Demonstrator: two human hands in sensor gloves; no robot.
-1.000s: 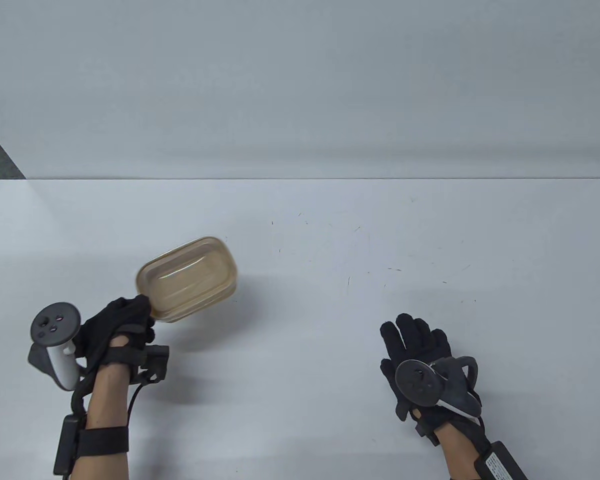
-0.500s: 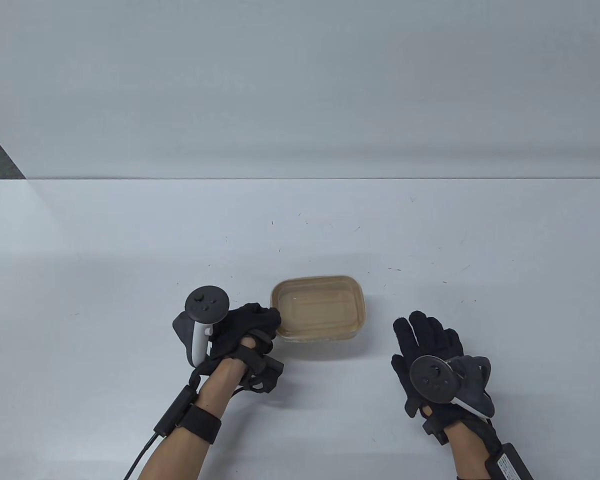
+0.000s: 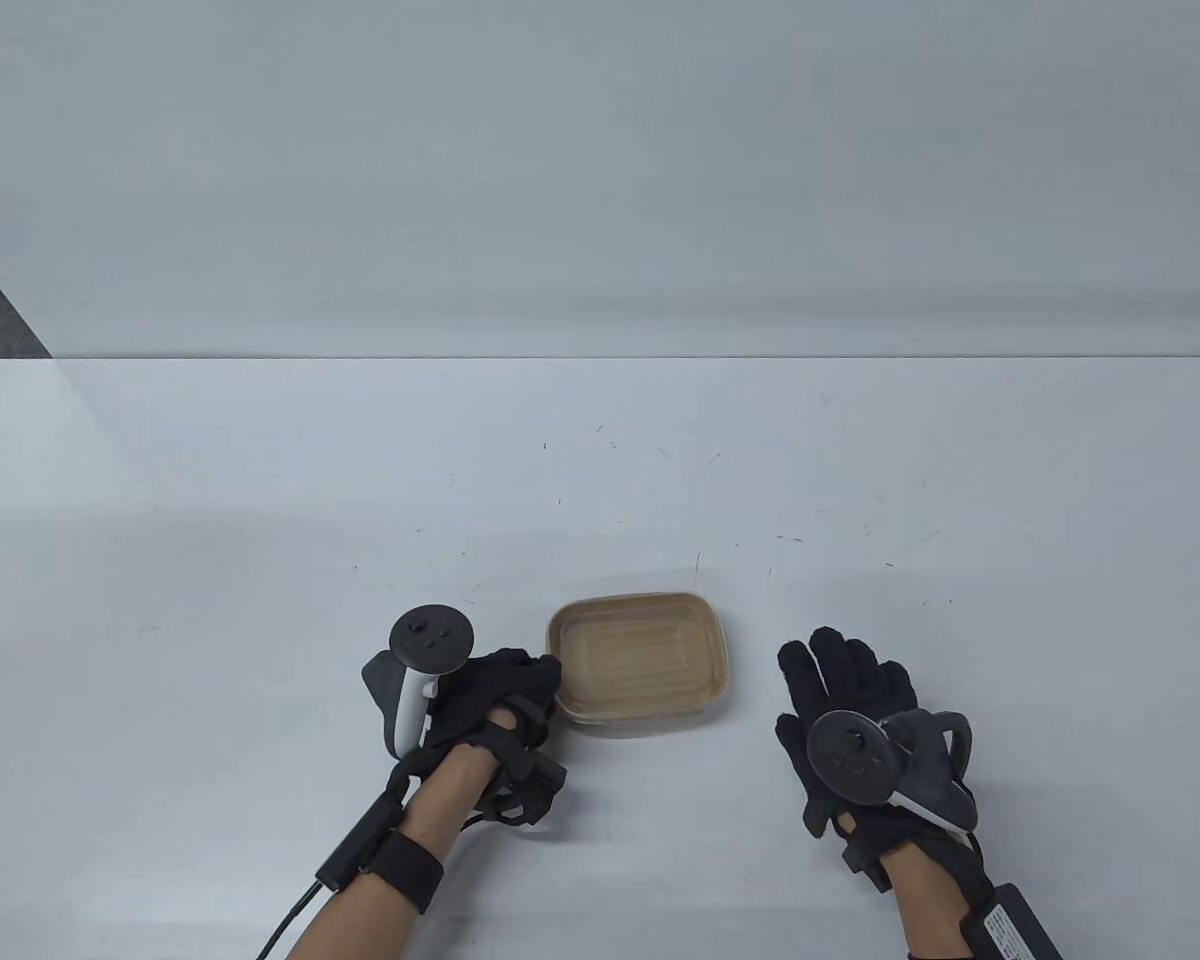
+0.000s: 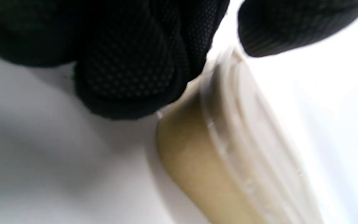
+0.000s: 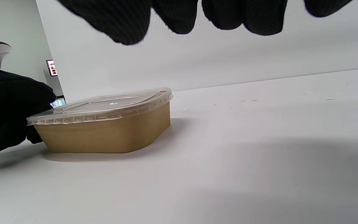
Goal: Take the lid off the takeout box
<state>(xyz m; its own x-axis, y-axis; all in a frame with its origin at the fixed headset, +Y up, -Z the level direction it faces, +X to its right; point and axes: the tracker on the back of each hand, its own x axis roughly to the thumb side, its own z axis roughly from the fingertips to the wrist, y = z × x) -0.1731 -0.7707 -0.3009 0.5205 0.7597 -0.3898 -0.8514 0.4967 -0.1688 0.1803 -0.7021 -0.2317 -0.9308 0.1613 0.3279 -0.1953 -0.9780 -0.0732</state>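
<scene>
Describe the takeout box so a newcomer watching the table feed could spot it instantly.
On the white table, look near the front edge, between the two black-gloved hands. The takeout box sits there, its left end held by the left hand. It is the only tan thing there: a rounded rectangular tub under a clear lid.

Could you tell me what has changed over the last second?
The left hand carried the takeout box from the table's left side, where it was tilted, rightward to the near middle and set it flat, still holding its left end. The clear lid stays on. The right hand stayed open, barely shifting.
</scene>
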